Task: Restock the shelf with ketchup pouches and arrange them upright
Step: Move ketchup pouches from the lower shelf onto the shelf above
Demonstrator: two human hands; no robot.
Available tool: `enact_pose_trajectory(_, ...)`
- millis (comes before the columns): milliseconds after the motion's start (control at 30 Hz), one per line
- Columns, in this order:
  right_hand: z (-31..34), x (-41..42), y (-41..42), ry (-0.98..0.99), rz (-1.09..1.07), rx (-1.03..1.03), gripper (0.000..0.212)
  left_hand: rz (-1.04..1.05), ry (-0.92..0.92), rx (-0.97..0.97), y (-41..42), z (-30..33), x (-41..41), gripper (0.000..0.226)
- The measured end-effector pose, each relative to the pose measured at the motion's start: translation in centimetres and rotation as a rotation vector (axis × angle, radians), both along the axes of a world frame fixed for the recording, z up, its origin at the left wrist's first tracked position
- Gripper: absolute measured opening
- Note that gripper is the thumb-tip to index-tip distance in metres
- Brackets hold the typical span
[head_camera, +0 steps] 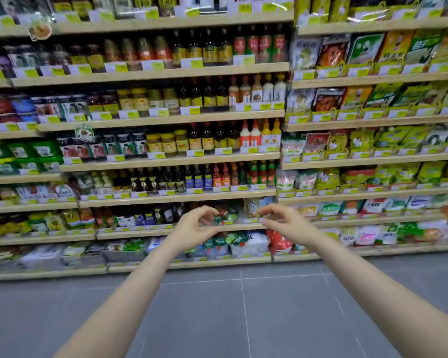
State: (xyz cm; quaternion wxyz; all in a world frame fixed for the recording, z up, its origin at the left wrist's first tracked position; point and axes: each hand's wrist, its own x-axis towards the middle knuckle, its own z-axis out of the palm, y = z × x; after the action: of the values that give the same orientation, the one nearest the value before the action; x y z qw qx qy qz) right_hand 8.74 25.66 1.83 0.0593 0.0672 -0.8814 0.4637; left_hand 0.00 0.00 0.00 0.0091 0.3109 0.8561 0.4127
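Both hands reach toward the shelf (181,232). The left hand (192,229) and right hand (282,219) have fingers curled and apart, holding nothing. The ketchup pouches (224,215) (red and green, blurred) lie between them on the shelf.

Wooden shelf (150,232), second from the bottom, carries red-and-green ketchup pouches (224,215) at its middle, dark bottles (150,215) to their left and a pale pouch (251,206) to their right. Yellow price tags (254,220) line its front edge above a grey tiled floor (243,306).
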Motion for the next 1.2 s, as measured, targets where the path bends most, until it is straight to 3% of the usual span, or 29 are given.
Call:
enact_pose_trajectory(267,-3.6,-10.2,-0.9,-0.182,0.003,-0.043,0.020,-0.026,-0.063,-0.026,-0.4,-3.0,-9.5,0.026)
enact_pose_trajectory(633,-9.7,-24.8,4.1,-0.291,0.016,-0.047,0.027,0.035,-0.167,-0.065,2.4,-8.5,-24.0,0.029)
enact_pose_trajectory(800,-11.9,-31.1,5.2,-0.336,0.010,-0.091,0.018,0.047,-0.242,-0.032,4.1,-11.5,-29.4,0.029)
enact_pose_trajectory(1200,-17.7,-40.7,5.1,-0.430,-0.202,-0.108,0.015,-0.088,-0.274,-0.224,4.2,-16.9,-42.6,0.027)
